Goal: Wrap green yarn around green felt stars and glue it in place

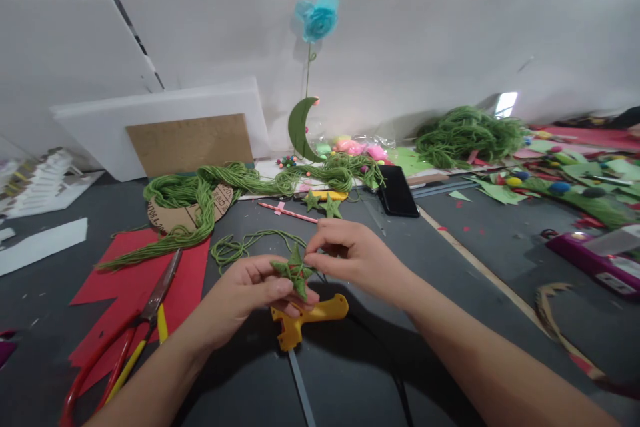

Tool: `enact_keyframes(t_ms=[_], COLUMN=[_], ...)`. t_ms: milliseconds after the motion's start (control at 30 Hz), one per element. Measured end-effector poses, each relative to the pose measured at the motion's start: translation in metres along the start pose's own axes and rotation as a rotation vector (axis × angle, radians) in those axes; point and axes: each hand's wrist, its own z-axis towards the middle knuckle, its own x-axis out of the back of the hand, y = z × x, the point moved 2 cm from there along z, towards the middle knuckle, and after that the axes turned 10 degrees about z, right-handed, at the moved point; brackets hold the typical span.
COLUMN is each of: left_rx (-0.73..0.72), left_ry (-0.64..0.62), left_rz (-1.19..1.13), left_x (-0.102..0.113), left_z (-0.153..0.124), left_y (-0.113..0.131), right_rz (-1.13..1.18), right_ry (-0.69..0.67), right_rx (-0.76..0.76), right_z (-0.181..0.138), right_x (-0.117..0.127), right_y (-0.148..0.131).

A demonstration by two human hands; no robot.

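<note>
The green yarn star point(296, 272) is held just above the tabletop, at the centre of the clock face. It is grasped at its left and lower edges by the left hand point(265, 283), apparently so that its face is left open. At its right side the fingertips of the right hand point(347, 250) are bunched; whether a strand is pinched there cannot be told. At six o'clock, beneath the left fingers, a yellow glue gun point(327, 308) is laid, probably for a short reach. Loose yarn point(227, 250) is spread at ten o'clock. Toward half past twelve, two small stars point(331, 207) are set aside, seemingly to free working room. Between eight and nine o'clock, scissors point(159, 290) are rested over red paper point(193, 273), handles turned nearward, presumably for easy pickup.
</note>
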Motion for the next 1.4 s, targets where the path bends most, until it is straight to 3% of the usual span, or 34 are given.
enact_keyframes(t_ms=[167, 300, 400, 533, 833, 1100, 1267, 1400], left_rx=[-0.006, -0.049, -0.079, -0.063, -0.025, -0.007, -0.010, -0.029], left_ry=[0.036, 0.069, 0.060, 0.051, 0.095, 0.072, 0.209, 0.232], left_rz=[0.030, 0.112, 0.170, 0.185, 0.207, 0.120, 0.091, 0.117], left_x=[-0.002, -0.001, 0.000, 0.001, 0.001, 0.002, 0.003, 0.000], left_z=[0.000, 0.001, 0.001, 0.000, 0.004, 0.006, 0.009, 0.009], left_y=[0.000, 0.002, 0.002, 0.000, -0.004, -0.002, -0.001, -0.001], right_rz=[0.523, 0.647, 0.602, 0.322, -0.103, 0.141, 0.208, 0.262], right_ry=[-0.172, -0.155, -0.175, -0.218, -0.090, -0.053, -0.010, 0.027], right_rx=[-0.309, -0.420, -0.374, -0.236, -0.045, -0.295, -0.319, -0.333], right_z=[0.002, 0.001, 0.000, -0.002, -0.004, 0.000, 0.004, 0.004], right_x=[-0.009, -0.011, -0.007, 0.000, -0.004, -0.011, -0.007, -0.012], right_y=[0.011, 0.016, 0.012, 0.001, -0.007, 0.012, 0.018, 0.022])
